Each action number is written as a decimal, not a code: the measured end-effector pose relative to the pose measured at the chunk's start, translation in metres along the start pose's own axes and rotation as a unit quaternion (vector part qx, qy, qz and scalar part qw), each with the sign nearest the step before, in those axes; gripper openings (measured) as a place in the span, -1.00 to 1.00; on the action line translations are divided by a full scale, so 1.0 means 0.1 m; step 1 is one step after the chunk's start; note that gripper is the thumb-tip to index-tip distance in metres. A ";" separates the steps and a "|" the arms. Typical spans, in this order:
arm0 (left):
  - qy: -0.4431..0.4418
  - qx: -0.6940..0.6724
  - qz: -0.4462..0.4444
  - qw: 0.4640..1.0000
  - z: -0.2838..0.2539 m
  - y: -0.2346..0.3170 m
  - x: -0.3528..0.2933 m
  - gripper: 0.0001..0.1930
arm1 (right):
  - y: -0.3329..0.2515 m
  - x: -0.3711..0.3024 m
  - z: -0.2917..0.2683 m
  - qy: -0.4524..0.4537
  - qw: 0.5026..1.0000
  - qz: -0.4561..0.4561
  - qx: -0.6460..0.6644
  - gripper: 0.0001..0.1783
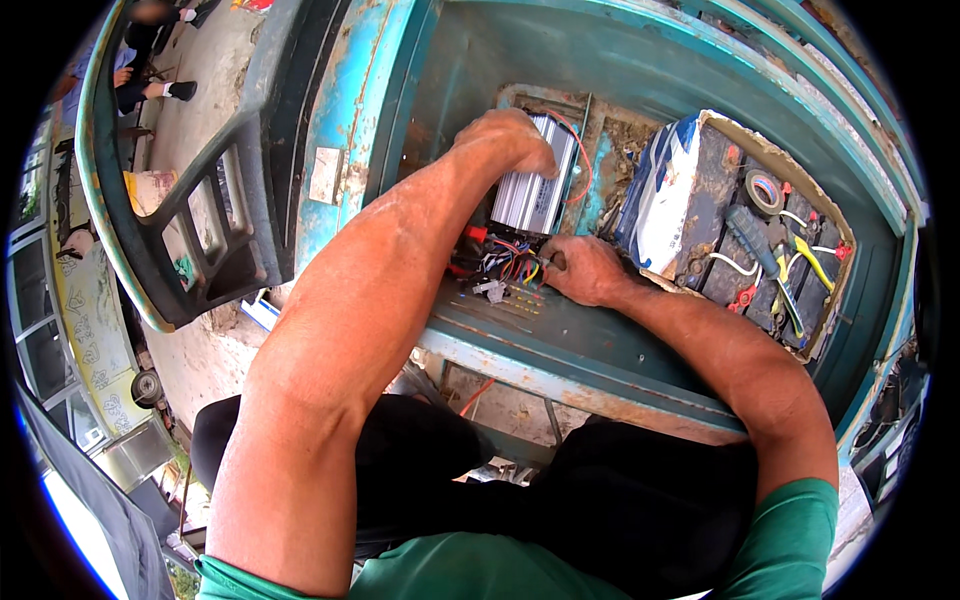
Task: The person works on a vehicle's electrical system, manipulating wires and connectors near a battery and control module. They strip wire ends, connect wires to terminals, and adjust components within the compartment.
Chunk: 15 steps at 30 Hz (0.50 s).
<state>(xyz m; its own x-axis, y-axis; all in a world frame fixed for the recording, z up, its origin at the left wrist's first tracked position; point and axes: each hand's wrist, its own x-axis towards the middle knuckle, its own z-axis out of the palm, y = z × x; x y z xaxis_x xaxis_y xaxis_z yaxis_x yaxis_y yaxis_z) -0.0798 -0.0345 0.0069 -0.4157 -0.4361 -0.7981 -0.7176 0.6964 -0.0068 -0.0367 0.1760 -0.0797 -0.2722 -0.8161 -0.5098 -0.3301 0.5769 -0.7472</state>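
Note:
A silver finned metal controller box (533,190) sits tilted in the teal metal compartment (480,60). My left hand (508,140) is closed over its far left part, the fingertips bent down at its side. From the near end of the box spreads a bundle of thin coloured wires (518,262), with a pale plug connector (492,290) among them. My right hand (585,270) is at the right of this bundle, thumb and fingers pinched on the wires; the exact strand is hidden. A red connector (474,233) shows under my left forearm.
On the right stands a torn carton (668,190) of dark batteries. On top lie a tape roll (765,192), a screwdriver (750,235) and yellow-handled pliers (814,262). A thin red wire (586,160) loops beside the box. At left is a black slatted seat frame (215,200); a person sits beyond.

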 end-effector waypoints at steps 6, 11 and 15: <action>0.006 -0.003 -0.013 1.000 -0.03 0.01 -0.07 -0.36 | -0.07 -0.02 -0.01 -0.025 0.999 0.009 0.030 -0.51; 0.014 -0.024 0.021 0.999 -0.04 -0.03 -0.11 -0.39 | 0.00 0.01 0.06 -0.004 0.999 -0.030 0.012 -0.57; 0.010 -0.030 -0.002 1.000 -0.03 -0.06 -0.10 -0.40 | -0.01 0.00 0.08 0.012 1.000 -0.026 -0.008 -0.63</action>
<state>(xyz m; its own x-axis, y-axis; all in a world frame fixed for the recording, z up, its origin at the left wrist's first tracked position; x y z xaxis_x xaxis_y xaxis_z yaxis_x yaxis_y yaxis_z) -0.0732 -0.0365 0.0168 -0.4225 -0.4508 -0.7863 -0.7514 0.6593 0.0257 -0.0294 0.1754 -0.0826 -0.2765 -0.8437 -0.4602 -0.3580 0.5348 -0.7654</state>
